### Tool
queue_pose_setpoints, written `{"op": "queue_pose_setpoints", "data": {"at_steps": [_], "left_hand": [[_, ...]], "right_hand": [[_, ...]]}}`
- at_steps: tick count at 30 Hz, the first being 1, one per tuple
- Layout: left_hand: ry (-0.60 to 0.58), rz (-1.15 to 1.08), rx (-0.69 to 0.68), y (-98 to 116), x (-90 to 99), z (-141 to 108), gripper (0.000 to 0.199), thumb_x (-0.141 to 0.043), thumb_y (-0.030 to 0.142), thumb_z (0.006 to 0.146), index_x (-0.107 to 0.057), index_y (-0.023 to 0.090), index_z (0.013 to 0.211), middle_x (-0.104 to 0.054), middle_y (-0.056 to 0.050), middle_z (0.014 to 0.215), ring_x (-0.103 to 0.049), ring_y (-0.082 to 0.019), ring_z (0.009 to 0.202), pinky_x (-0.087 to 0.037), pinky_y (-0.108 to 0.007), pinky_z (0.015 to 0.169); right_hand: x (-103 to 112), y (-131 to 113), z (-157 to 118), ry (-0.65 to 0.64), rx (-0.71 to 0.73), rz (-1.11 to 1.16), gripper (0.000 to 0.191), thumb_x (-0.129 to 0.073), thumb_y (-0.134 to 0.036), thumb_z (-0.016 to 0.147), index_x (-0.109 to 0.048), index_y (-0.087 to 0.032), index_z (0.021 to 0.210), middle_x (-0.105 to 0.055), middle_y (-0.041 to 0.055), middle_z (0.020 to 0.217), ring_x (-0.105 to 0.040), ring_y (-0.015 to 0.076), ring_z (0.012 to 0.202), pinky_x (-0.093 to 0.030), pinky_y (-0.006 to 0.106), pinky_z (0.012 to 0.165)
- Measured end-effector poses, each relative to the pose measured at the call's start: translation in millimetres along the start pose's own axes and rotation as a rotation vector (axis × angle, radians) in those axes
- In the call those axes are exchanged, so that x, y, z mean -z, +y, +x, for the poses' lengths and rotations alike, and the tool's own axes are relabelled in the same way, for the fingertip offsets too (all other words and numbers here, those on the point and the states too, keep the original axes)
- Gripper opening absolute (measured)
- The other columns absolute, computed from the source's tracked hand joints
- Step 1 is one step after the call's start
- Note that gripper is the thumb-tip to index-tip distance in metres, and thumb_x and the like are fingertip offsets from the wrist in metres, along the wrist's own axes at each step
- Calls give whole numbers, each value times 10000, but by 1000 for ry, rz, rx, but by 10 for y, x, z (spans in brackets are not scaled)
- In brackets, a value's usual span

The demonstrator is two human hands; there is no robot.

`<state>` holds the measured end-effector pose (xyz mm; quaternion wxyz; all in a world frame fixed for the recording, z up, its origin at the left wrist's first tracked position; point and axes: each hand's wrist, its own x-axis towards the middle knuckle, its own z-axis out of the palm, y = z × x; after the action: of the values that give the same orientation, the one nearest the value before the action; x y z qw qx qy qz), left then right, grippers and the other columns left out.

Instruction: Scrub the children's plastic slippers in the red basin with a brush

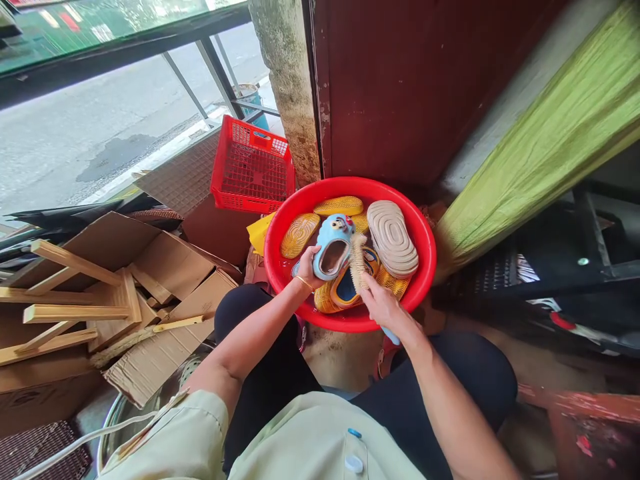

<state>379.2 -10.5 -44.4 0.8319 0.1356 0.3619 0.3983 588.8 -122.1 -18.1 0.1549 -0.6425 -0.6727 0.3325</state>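
A small light-blue clog (325,248) with a decorated toe is gripped at its heel end by my left hand (307,268), above a red basin (424,280). My right hand (381,305) is closed around a scrub brush (358,263); its pale bristles are beside the clog's right side, and its blue handle end shows below the hand. Whether the bristles touch the clog is hard to tell. In the basin lie a cream-soled shoe (393,239), sole up, and several yellow shoes, one a yellow sole (299,235) at the left.
Behind the basin, to the left, is a red plastic crate (257,167). An upturned wooden stool (107,313) and cardboard (160,353) lie at the left. A green curtain (540,147) hangs at the right, near a dark red door (390,87).
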Motion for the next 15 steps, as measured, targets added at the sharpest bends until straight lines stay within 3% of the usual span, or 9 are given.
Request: {"op": "queue_pose_setpoints", "data": {"at_steps": [5, 9, 12, 13, 15], "left_hand": [[-16, -53, -1, 94, 1, 13, 497, -588, 509, 819, -676, 162, 1163, -769, -135, 953, -746, -299, 837, -615, -432, 708], [-134, 20, 156, 54, -32, -42, 540, -573, 545, 818, -680, 143, 1162, -763, -171, 980, -750, -332, 879, -600, -411, 659], [-155, 151, 276, -55, -67, -70, 545, -560, 554, 836, -685, 145, 1173, -765, -165, 950, -740, -342, 862, -594, -439, 663], [-134, 197, 278, -88, -78, -67, 532, -562, 555, 837, -694, 147, 1151, -765, -157, 940, -734, -339, 856, -593, -448, 680], [-50, 282, 127, -128, -99, -53, 455, -614, 525, 810, -716, 162, 1066, -763, -123, 927, -717, -317, 868, -589, -433, 735]], "right_hand": [[59, -36, -51, -8, 97, -9, 506, -421, -298, 1035, -560, -206, 1514, -806, 104, 1101, -765, 236, 971, -568, 294, 824], [86, 13, 46, 233, 130, -28, 544, -407, -274, 1020, -529, -163, 1539, -725, 155, 1342, -697, 270, 1207, -556, 373, 1000], [78, 63, 173, 382, 96, -22, 564, -400, -272, 1007, -524, -126, 1538, -676, 184, 1415, -654, 291, 1287, -525, 436, 1080], [80, 83, 211, 415, 74, -17, 563, -404, -285, 1007, -530, -127, 1533, -673, 184, 1419, -650, 296, 1293, -520, 449, 1089], [93, 120, 269, 461, 40, 0, 562, -415, -329, 1013, -538, -138, 1527, -670, 176, 1425, -646, 302, 1299, -517, 458, 1094]]}}
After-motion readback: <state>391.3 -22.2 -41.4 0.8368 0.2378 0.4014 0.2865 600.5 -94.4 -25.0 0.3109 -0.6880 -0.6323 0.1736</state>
